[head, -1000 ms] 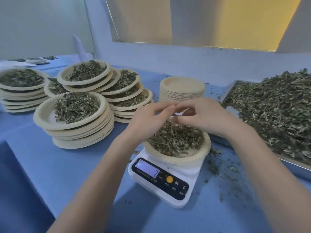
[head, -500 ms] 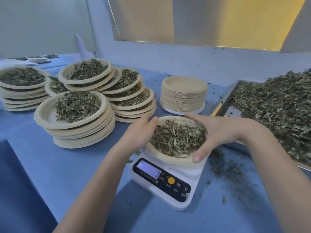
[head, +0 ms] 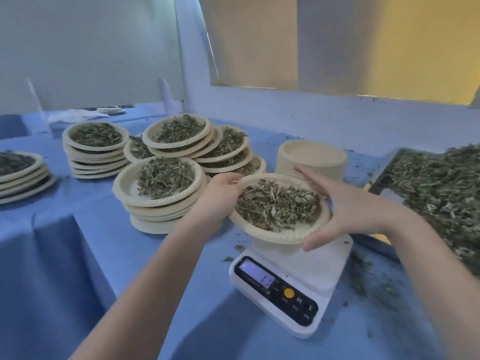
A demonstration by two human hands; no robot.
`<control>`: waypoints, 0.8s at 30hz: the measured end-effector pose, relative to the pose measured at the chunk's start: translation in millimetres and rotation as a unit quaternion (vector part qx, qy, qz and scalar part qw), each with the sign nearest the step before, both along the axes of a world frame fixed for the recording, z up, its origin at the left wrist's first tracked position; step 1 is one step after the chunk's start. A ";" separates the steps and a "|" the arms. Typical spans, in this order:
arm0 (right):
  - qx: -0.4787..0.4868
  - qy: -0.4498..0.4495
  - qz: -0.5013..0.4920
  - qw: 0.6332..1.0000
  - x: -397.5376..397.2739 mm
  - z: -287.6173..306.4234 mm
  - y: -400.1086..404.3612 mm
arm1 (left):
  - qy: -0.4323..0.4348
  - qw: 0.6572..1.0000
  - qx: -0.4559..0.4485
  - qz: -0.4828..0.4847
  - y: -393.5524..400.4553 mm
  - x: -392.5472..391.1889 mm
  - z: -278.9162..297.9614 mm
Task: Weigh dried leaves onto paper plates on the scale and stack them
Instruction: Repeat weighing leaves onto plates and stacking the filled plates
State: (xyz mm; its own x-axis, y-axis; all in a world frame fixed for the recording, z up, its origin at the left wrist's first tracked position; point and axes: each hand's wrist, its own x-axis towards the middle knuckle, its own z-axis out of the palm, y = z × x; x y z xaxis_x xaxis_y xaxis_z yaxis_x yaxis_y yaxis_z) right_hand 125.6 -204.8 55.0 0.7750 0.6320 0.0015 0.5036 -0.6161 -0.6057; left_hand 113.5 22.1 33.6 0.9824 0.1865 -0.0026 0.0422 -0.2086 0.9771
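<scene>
We are gripping the filled plate (head: 279, 236) by its rim, left hand (head: 220, 194) and right hand (head: 345, 203), above the scale (head: 298, 279); we should be keeping it level.

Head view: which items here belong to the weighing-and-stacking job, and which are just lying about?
In use: filled plate held by left hand and right hand; scale; filled stacks; empty plates; leaf tray.
Lying about: white sheets on the far table; scattered leaf crumbs.

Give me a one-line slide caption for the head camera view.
Both hands, left hand and right hand, hold a leaf-filled paper plate above the scale, beside stacks of filled plates.
</scene>
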 end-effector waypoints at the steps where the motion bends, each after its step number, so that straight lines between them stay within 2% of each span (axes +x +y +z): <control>1: 0.013 0.001 0.017 1.000 0.9 4.8 10.3 | -0.016 1.000 0.002 0.015 9.9 -1.6 9.2; 7: 0.023 -0.039 0.078 0.996 21.1 54.6 104.5 | -0.062 0.990 0.035 0.123 95.9 -16.7 64.2; 13: 0.005 -0.058 0.193 0.980 36.9 97.7 243.9 | -0.094 0.970 0.060 0.215 215.0 -42.0 98.9; 18: 0.068 -0.027 0.177 0.982 50.0 104.4 364.4 | -0.090 0.925 0.083 0.359 325.7 -63.3 100.2; 21: 0.109 -0.036 0.150 0.982 55.7 95.2 439.0 | -0.090 0.906 0.050 0.411 387.8 -67.2 90.0; 24: 0.108 -0.060 0.121 0.985 61.7 69.7 508.1 | -0.091 0.886 0.022 0.454 437.4 -53.9 71.0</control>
